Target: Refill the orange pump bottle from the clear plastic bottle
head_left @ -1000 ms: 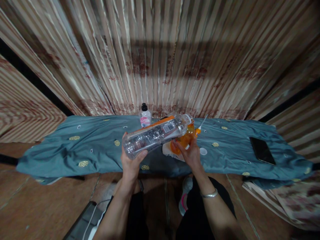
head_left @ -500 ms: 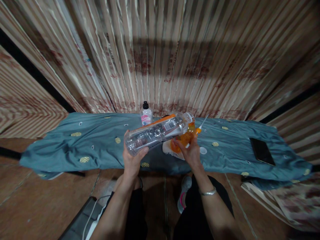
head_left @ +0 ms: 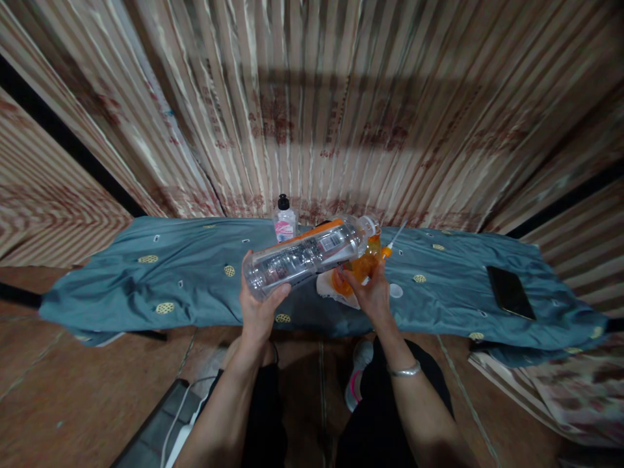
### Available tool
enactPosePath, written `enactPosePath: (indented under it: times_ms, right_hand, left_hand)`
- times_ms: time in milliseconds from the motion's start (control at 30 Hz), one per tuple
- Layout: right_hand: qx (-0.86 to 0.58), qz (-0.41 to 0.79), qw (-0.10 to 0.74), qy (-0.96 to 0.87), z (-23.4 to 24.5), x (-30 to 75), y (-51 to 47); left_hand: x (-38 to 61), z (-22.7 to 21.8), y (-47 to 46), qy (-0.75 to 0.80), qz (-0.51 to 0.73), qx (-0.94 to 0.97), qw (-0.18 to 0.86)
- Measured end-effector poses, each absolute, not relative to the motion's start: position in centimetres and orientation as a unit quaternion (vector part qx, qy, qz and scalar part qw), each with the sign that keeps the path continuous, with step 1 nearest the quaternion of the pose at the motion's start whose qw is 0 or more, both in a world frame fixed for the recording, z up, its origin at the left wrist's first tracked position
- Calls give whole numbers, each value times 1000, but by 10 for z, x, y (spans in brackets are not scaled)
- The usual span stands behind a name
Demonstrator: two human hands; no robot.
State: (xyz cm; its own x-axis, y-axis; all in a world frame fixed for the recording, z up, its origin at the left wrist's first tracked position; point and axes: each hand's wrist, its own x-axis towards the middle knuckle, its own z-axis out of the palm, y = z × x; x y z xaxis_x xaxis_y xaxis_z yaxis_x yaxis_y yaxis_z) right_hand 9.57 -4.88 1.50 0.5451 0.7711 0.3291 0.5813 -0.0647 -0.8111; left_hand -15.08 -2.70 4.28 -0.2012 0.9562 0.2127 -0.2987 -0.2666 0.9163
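Note:
My left hand [head_left: 260,305] grips the base of a large clear plastic bottle [head_left: 305,258] with an orange label, tipped nearly flat with its open neck to the right. The neck rests over a small orange container [head_left: 363,268]. My right hand [head_left: 373,296] is closed around that container from below. A white cap [head_left: 396,290] lies on the cloth just right of my right hand. A thin white stick with an orange end [head_left: 394,240] pokes out beyond the orange container.
A blue-grey patterned cloth [head_left: 146,286] covers a low table. A small clear bottle with a black cap and pink label [head_left: 284,221] stands at the back. A black phone [head_left: 509,291] lies at the right. Striped curtains hang behind. A power strip [head_left: 168,429] sits on the floor.
The view has shifted slightly. The big bottle stays tipped over the orange container, and both hands keep their grips.

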Motion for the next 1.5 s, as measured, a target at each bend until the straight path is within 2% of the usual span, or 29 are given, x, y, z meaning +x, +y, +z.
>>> enactPosePath:
  times_ms: [333,700,1500]
  right_hand:
    - [-705,53,517,-482,11,97,-47]
    - [-734,111,506,-440,12,97,-45]
    - [-757,107,484,-426,12,92,-43]
  left_hand:
    - [-149,43,-28,376,672,451,451]
    - [-147,48,-29,372,686,447,437]
    - [-147,39,-27,370,672,440,467]
